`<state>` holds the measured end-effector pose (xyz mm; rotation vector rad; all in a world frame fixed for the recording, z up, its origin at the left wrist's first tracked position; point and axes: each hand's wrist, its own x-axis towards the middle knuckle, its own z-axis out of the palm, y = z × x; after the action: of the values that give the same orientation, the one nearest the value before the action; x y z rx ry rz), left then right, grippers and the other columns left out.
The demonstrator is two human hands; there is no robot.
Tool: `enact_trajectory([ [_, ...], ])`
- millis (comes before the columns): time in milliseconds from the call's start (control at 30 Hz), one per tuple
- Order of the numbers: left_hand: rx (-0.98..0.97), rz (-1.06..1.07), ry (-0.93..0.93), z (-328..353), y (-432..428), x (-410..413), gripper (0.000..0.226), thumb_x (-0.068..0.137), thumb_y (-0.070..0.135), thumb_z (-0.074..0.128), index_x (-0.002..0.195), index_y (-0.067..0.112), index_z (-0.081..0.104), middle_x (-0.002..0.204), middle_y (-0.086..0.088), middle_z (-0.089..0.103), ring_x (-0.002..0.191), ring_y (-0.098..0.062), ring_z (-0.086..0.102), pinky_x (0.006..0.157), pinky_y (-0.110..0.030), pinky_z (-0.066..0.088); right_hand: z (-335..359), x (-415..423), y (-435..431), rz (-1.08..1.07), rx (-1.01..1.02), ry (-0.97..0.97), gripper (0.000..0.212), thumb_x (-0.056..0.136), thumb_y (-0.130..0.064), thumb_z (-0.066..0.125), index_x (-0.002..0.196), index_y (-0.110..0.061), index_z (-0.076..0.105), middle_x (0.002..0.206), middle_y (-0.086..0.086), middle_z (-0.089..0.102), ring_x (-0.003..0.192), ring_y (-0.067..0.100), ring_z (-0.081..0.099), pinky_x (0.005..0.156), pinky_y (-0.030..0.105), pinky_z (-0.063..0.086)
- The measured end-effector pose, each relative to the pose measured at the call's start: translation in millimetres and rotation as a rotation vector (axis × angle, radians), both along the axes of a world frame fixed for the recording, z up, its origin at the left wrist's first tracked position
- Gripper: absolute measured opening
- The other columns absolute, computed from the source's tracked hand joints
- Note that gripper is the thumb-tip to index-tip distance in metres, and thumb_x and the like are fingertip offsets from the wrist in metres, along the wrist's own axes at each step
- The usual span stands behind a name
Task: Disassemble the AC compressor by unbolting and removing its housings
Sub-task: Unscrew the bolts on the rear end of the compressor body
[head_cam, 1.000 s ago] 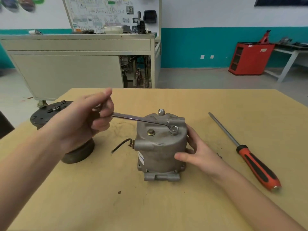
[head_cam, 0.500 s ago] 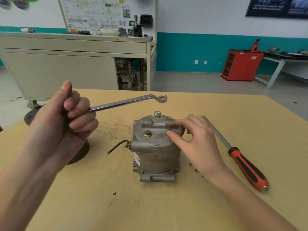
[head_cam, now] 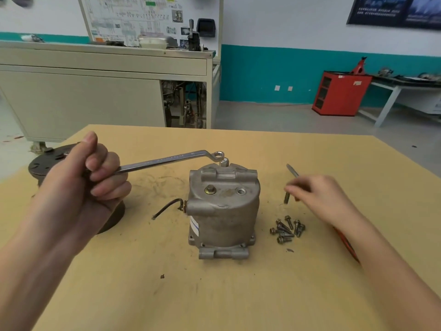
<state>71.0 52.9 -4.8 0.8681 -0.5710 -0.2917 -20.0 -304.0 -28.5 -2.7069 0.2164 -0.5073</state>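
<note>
Left hand (head_cam: 95, 185): bare, large in view, knuckles and finger creases clearly seen.
Thumbnail (head_cam: 91, 137): short, plain, unpainted; the fingernails below it look alike.
Left forearm (head_cam: 35, 271): bare from wrist to lower left edge, very broad so near the camera.
Right hand (head_cam: 319, 197): bare, back showing, fingertips softly blurred.
Right forearm (head_cam: 393, 278): bare from wrist to lower right corner, slimmer in view.

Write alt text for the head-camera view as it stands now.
A grey AC compressor stands upright on a tan table, while the left hand grips a ring spanner held just above its top. The right hand pinches a bolt above a pile of loose bolts on the right.
</note>
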Motion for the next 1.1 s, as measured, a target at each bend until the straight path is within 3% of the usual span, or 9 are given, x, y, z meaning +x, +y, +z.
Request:
enact_trajectory([
  [167, 0.016, -0.232, 0.057, 2.9, -3.3, 5.8, 0.059, 0.107, 0.038, 0.023, 0.079, 0.003, 0.061, 0.071, -0.011, 0.064, 0.053, -0.018, 0.046, 0.058, -0.032, 0.054, -44.8, 0.8, -19.2, 0.011, -0.318, 0.314, 0.031, 0.097, -0.039, 0.044, 0.112, -0.023, 0.066, 0.103, -0.011, 0.065, 0.1, 0.009, 0.056, 0.096, 0.033, 0.031],
  [267, 0.078, -0.336, 0.129, -7.2, 0.8, 14.7, 0.053, 0.1, 0.055, 0.034, 0.058, 0.03, 0.054, 0.05, 0.016, 0.047, 0.041, 0.001, 0.041, 0.041, -0.016, 0.043, -49.1, 3.0, -21.8, 0.043, -0.348, 0.3, 0.031, 0.097, -0.041, 0.042, 0.114, -0.027, 0.065, 0.103, -0.012, 0.062, 0.104, 0.009, 0.052, 0.094, 0.033, 0.03],
  [333, -0.013, -0.477, 0.131, -8.8, 3.5, 16.1, 0.056, 0.106, 0.045, 0.026, 0.067, 0.018, 0.058, 0.057, 0.006, 0.052, 0.046, -0.008, 0.046, 0.048, -0.023, 0.049, -50.2, 4.4, -20.5, 0.055, -0.361, 0.299, 0.032, 0.097, -0.042, 0.041, 0.116, -0.028, 0.063, 0.102, -0.013, 0.06, 0.105, 0.008, 0.05, 0.092, 0.031, 0.029],
  [400, -0.033, -0.338, 0.078, 5.6, 8.8, 9.9, 0.057, 0.108, 0.031, 0.021, 0.078, 0.001, 0.058, 0.067, -0.011, 0.058, 0.052, -0.018, 0.043, 0.057, -0.033, 0.051, -50.3, 4.2, -17.0, 0.061, -0.368, 0.266, 0.034, 0.096, -0.043, 0.041, 0.121, -0.029, 0.06, 0.102, -0.013, 0.058, 0.107, 0.008, 0.049, 0.093, 0.031, 0.03],
  [533, 0.122, 0.016, -0.019, 2.5, 4.2, -2.6, 0.04, 0.085, 0.041, 0.066, 0.052, 0.024, 0.051, 0.045, 0.013, 0.042, 0.032, -0.003, 0.023, 0.033, -0.013, 0.034, -42.4, 0.0, -0.1, 0.122, -0.153, -0.147, 0.036, 0.092, -0.036, 0.052, 0.122, -0.019, 0.062, 0.094, -0.005, 0.058, 0.097, 0.015, 0.053, 0.086, 0.027, 0.032],
  [633, 0.199, 0.127, -0.026, 3.5, 5.7, -8.5, 0.042, 0.072, 0.047, 0.073, 0.049, 0.026, 0.046, 0.045, 0.014, 0.035, 0.03, 0.0, 0.023, 0.032, -0.013, 0.029, -31.6, -0.7, 23.9, 0.263, 0.025, -0.346, 0.033, 0.091, -0.03, 0.056, 0.119, -0.013, 0.063, 0.096, -0.005, 0.058, 0.094, 0.006, 0.049, 0.086, 0.012, 0.032],
  [800, 0.225, 0.177, -0.011, -5.2, 10.8, -19.6, 0.045, 0.07, 0.051, 0.075, 0.049, 0.025, 0.045, 0.044, 0.013, 0.034, 0.03, 0.001, 0.029, 0.032, -0.013, 0.03, -29.7, -1.4, 41.7, 0.387, 0.259, -0.244, 0.042, 0.093, -0.037, 0.053, 0.132, -0.031, 0.041, 0.134, -0.015, 0.044, 0.125, 0.0, 0.039, 0.106, 0.019, 0.031],
  [967, 0.284, 0.256, 0.018, -10.4, 12.0, -33.9, 0.051, 0.068, 0.054, 0.077, 0.047, 0.024, 0.042, 0.043, 0.011, 0.031, 0.029, -0.001, 0.027, 0.035, -0.01, 0.028, -19.3, 3.9, 49.9, 0.497, 0.451, -0.078, 0.088, 0.07, -0.061, 0.06, 0.139, -0.055, 0.005, 0.152, -0.027, 0.013, 0.138, -0.005, 0.019, 0.111, 0.029, 0.023],
  [1100, 0.513, 0.505, -0.065, -12.5, 1.2, -54.3, 0.06, 0.096, 0.043, 0.042, 0.04, 0.023, 0.037, 0.038, 0.006, 0.027, 0.033, 0.0, 0.025, 0.039, -0.01, 0.026, -11.0, 16.2, 63.0, 0.559, 0.556, 0.048, 0.107, 0.06, -0.062, 0.075, 0.135, -0.062, -0.002, 0.146, -0.034, 0.016, 0.135, -0.009, 0.022, 0.112, 0.026, 0.024],
])
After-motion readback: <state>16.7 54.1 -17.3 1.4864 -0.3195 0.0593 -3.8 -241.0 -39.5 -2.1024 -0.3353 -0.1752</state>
